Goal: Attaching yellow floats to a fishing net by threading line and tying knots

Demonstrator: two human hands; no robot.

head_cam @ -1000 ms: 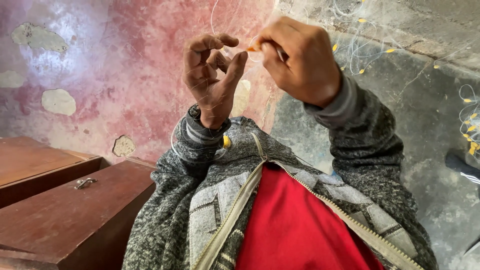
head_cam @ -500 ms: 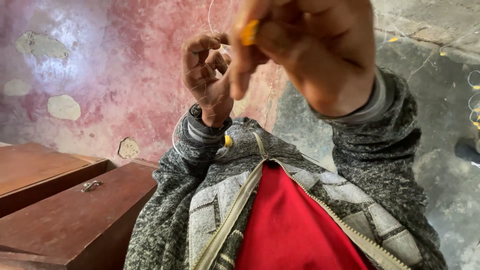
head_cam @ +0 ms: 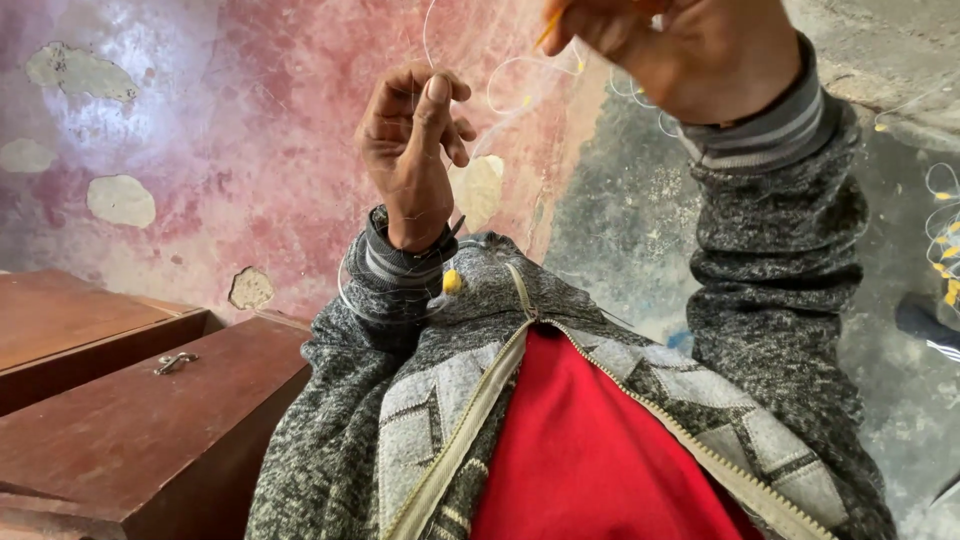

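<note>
Clear thread (head_cam: 520,75) pinched by left hand (head_cam: 410,150), right hand (head_cam: 680,50)

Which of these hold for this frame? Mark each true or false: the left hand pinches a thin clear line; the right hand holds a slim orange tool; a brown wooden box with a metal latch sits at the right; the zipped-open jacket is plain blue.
1. The left hand pinches the thin clear fishing line. True.
2. The right hand holds a slim orange tool. True.
3. The brown wooden box with a metal latch sits at the right. False: it is at the left.
4. The jacket is plain blue. False: the speckled grey knit jacket is open over a red shirt.
</note>
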